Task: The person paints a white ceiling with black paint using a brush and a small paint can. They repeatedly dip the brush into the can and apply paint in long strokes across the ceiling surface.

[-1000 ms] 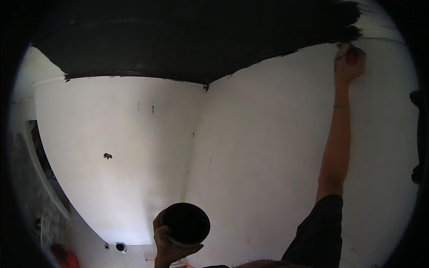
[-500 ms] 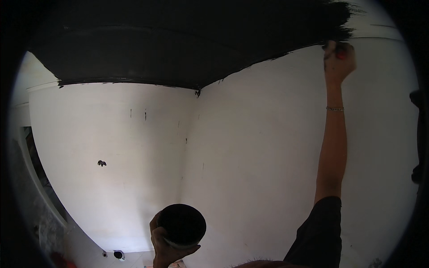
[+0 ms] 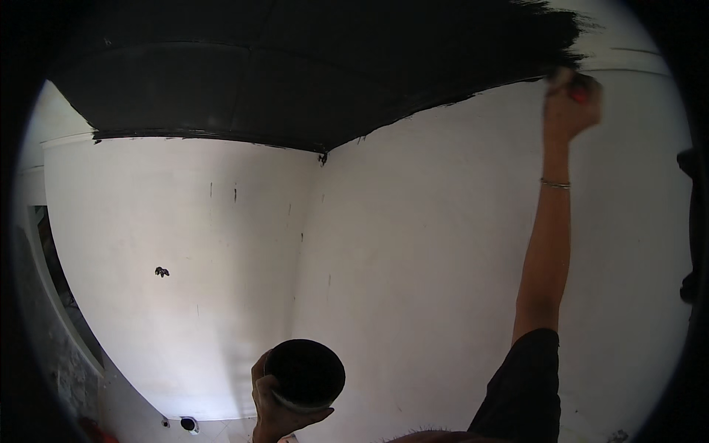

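Note:
My right hand (image 3: pixel 572 114) is raised to the upper right, where the wall meets the ceiling. It is closed around a paintbrush (image 3: pixel 580 94); a red part of it shows, while motion blur and my fingers hide most of the rest. Black paint (image 3: pixel 317 74) covers much of the ceiling and ends in a ragged edge beside this hand. Low in the middle, my left hand (image 3: pixel 269 417) grips a round paint tub (image 3: pixel 304 373) from its left side and below. The inside of the tub looks black.
Two white walls (image 3: pixel 413 258) meet at a corner, with black drips and small marks on them. Unpainted pale ceiling (image 3: pixel 617 33) shows at the far upper right. A small dark-and-white round item (image 3: pixel 190 425) lies on the floor at lower left, near a doorway (image 3: pixel 63 280).
My right hand has shifted slightly right and down along the ceiling edge with the paintbrush. The left hand still holds the tub, and the view has turned a little.

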A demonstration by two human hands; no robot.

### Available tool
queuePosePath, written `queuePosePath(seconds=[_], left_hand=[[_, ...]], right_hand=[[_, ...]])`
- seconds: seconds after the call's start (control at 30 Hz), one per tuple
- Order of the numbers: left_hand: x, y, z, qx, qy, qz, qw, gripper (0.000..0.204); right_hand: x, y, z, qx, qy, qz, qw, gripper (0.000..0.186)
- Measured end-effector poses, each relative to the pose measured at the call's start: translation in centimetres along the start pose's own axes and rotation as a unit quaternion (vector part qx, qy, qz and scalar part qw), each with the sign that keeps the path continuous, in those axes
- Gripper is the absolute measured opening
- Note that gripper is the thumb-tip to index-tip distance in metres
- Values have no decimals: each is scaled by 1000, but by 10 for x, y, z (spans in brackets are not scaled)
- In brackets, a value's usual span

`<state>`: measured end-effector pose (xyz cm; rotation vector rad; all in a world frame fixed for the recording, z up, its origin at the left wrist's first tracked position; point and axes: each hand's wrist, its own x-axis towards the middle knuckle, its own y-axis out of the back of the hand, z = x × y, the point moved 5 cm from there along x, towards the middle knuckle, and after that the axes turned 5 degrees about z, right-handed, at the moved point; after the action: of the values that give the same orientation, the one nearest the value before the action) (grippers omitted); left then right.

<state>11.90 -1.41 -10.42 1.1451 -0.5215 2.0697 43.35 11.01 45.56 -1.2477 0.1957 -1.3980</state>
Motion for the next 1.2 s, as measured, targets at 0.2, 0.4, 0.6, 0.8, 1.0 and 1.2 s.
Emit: queuePosePath(seconds=[0.2, 0.4, 0.6, 0.8, 1.0, 1.2], left_hand=[[-1, -1, -3, 0, -3, -4, 1000, 121], [3, -12, -5, -18, -7, -15, 1000, 120], [1, -8, -6, -21, -6, -5, 1000, 118], [-1, -4, -9, 9, 31, -14, 999, 113], [1, -9, -6, -11, 20, -1, 1000, 112], [0, -7, -1, -28, 9, 1, 1000, 116]], right_hand=[[10, -12, 0, -142, 113, 22, 983, 22], [-48, -26, 5, -13, 56, -132, 990, 22], [62, -3, 45, -22, -52, 9, 998, 31], [85, 19, 47, -187, 139, 91, 968, 34], [-41, -19, 6, -102, 132, -200, 966, 22], [-23, 5, -8, -130, 130, -62, 981, 22]])
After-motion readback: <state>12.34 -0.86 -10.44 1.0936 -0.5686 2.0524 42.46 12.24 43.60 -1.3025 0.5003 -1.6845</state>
